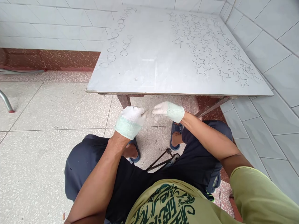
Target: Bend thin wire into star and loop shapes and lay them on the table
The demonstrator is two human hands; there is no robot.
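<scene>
Grip: left hand (134, 115), gloved, fingertips pressed together, hold unclear; right hand (166, 110), likewise gloved, apparently pinching wire (158, 125), before the table's (163, 81) near edge. Stars (201, 70), right edge; loops (124, 49), left. Step, judged: wire shaping; next bend calls for steady fingertips.

PASS: middle strip of tabletop (144, 68), front edge (163, 94) to back, between looped wires (126, 44) and star-shaped wires (206, 49); narrow gap between left hand (133, 117) and right hand (167, 111) | BLOCK: front edge ahead of both hands; tiled wall (263, 40) along right side
</scene>
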